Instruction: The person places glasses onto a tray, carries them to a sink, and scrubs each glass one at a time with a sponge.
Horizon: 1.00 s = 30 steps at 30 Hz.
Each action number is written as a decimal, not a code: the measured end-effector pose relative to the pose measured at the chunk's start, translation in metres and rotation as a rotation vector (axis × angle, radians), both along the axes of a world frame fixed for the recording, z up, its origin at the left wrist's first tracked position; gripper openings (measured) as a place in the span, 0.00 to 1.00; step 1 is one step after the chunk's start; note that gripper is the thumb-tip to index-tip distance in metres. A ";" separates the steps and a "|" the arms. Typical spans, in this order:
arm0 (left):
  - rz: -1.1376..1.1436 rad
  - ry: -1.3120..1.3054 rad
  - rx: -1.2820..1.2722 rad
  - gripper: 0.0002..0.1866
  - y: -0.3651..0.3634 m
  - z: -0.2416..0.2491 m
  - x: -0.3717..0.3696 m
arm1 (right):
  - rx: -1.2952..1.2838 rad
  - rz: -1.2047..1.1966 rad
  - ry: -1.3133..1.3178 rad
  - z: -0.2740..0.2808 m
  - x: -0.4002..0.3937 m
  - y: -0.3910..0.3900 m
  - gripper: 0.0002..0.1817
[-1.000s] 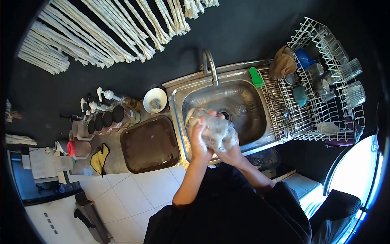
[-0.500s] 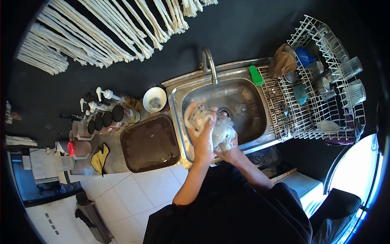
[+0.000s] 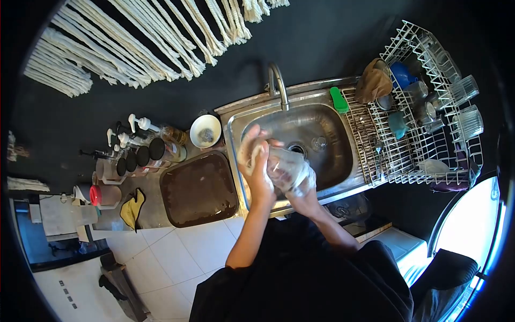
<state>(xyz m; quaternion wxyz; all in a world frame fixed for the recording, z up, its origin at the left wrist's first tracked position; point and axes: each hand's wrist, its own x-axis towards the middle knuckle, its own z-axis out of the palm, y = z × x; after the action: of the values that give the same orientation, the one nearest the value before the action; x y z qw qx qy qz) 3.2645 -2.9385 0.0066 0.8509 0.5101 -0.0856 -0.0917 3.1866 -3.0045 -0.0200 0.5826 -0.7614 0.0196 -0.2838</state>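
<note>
Soapy clear glass container (image 3: 287, 169) held over the steel sink (image 3: 322, 121), just near of the drain. Gripped from below by the right hand (image 3: 304, 194), rubbed by the foamy left hand (image 3: 256, 161) curled against its left side. Brown tray (image 3: 199, 189) just left, dish rack (image 3: 418, 134) right.

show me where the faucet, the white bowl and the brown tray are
faucet (image 3: 278, 81): head view, on the curved spout.
white bowl (image 3: 205, 131): head view, on its inside.
brown tray (image 3: 198, 189): head view, on its flat middle.

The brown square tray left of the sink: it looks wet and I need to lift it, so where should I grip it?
Probably grip the brown square tray by its raised rim on two opposite sides, coming from above; it lies flat on the counter with its edges free.
</note>
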 end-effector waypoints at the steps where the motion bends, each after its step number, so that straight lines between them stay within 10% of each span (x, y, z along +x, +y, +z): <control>1: -0.090 0.075 -0.142 0.23 -0.001 -0.003 -0.009 | 0.003 0.000 0.008 -0.001 -0.003 0.000 0.20; 4: -0.211 0.281 -0.340 0.26 -0.006 -0.008 -0.032 | -0.471 -0.102 0.026 -0.007 0.000 -0.005 0.24; 10: -0.365 0.284 -0.262 0.29 -0.002 -0.026 -0.024 | -0.178 -0.089 0.005 -0.010 -0.001 0.001 0.21; 12: -0.435 0.299 -0.559 0.29 -0.002 -0.028 -0.018 | 1.375 0.018 -0.001 0.004 0.006 0.016 0.19; 17: -0.494 0.200 -0.557 0.27 -0.001 -0.028 -0.003 | 1.472 0.142 -0.002 0.011 0.001 0.012 0.19; 22: -0.335 0.258 -0.452 0.10 0.004 -0.026 0.008 | -0.363 -0.019 0.037 0.004 -0.008 -0.004 0.21; 28: -0.064 0.213 -0.221 0.18 -0.010 0.002 -0.027 | -0.588 -0.035 0.021 0.003 0.000 -0.014 0.20; 30: -0.111 0.338 -0.281 0.23 -0.009 -0.024 -0.032 | -0.090 0.005 0.116 -0.007 0.000 -0.013 0.20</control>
<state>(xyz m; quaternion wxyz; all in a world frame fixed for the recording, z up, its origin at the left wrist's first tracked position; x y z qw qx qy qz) 3.2326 -2.9475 -0.0179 0.9094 0.3586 0.0183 -0.2096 3.1869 -3.0173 -0.0275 0.5462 -0.8021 0.0386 -0.2385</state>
